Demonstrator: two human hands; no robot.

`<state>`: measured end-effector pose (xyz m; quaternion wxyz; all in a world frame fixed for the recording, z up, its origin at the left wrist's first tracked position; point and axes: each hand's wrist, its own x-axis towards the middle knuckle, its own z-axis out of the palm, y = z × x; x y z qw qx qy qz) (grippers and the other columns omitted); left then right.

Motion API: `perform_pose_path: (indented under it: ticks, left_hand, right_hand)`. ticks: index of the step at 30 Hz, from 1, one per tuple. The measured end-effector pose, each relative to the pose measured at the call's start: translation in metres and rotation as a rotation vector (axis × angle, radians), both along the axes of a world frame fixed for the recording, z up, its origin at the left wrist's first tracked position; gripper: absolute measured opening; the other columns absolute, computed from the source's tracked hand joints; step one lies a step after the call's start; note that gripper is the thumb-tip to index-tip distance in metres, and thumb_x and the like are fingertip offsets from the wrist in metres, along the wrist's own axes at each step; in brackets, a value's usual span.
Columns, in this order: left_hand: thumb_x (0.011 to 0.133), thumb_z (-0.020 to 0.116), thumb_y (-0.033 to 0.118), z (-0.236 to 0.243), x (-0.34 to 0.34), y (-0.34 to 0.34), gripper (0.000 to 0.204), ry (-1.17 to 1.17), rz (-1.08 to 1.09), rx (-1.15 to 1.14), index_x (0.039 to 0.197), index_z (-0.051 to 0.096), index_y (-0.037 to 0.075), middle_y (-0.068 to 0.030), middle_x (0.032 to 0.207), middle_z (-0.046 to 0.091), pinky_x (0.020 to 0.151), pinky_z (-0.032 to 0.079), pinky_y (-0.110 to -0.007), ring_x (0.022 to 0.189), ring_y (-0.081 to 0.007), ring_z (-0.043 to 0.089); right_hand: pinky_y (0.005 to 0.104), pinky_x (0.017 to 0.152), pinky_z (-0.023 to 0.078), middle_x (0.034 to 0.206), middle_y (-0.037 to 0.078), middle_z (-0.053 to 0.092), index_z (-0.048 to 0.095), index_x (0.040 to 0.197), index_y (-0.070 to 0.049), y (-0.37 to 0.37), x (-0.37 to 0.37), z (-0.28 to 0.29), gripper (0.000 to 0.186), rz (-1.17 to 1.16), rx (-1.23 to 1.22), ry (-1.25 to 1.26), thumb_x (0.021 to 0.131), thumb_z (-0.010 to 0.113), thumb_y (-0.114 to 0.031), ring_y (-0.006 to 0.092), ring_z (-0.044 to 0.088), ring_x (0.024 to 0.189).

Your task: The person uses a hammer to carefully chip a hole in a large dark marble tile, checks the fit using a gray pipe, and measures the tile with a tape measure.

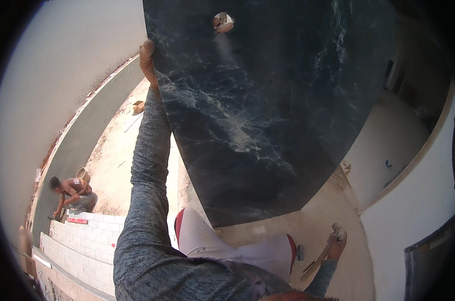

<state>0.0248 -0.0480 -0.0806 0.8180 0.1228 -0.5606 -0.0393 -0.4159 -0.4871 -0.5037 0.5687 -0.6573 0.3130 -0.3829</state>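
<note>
A large dark slab point(247, 115) with pale marble veins and a small round hole point(223, 22) near its top stands up in front of me. My left hand point(148, 62) is closed on its left edge, arm stretched forward; the thumb shows and the fingers are hidden behind the slab. Low on the right, away from the slab, my right hand point(336, 245) is closed around something with a pale, lumpy top that I cannot make out. Beside that hand a long, flat, brownish piece point(315, 262) slants down; whether the hand holds it is unclear.
A small grey block point(300, 252) lies on the floor by my knee. A curved white wall point(413, 200) bounds the right. At far left a person point(76, 194) crouches on pale paving point(89, 241), near a bucket point(83, 174), a red tool point(77, 220) and a long low wall point(87, 130).
</note>
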Motion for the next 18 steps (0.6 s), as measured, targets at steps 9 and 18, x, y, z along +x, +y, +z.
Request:
perform_pose_path:
  ticks: [9,18]
  left_hand:
    - [0.088,0.061,0.029,-0.003,0.004,0.009,0.038,0.044,-0.093,0.143,0.110,0.063,-0.003,-0.0148,0.105,0.070,0.080,0.059,-0.036,0.092,-0.0248,0.070]
    - [0.088,0.059,0.028,0.001,-0.006,0.007,0.037,0.042,-0.168,0.201,0.109,0.064,-0.002,-0.0144,0.104,0.070,0.079,0.059,-0.036,0.090,-0.0250,0.070]
  right_hand:
    - [0.0236,0.058,0.047,0.092,0.008,0.062,0.050,0.132,0.000,0.145,0.138,0.346,0.043,0.488,-0.641,-0.366,0.094,0.060,-0.017,0.0095,0.055,0.067]
    - [0.0353,0.080,0.059,0.104,0.015,0.068,0.053,0.121,-0.002,0.232,0.237,0.471,0.034,0.347,-1.596,-0.684,0.090,0.066,-0.011,0.0267,0.071,0.093]
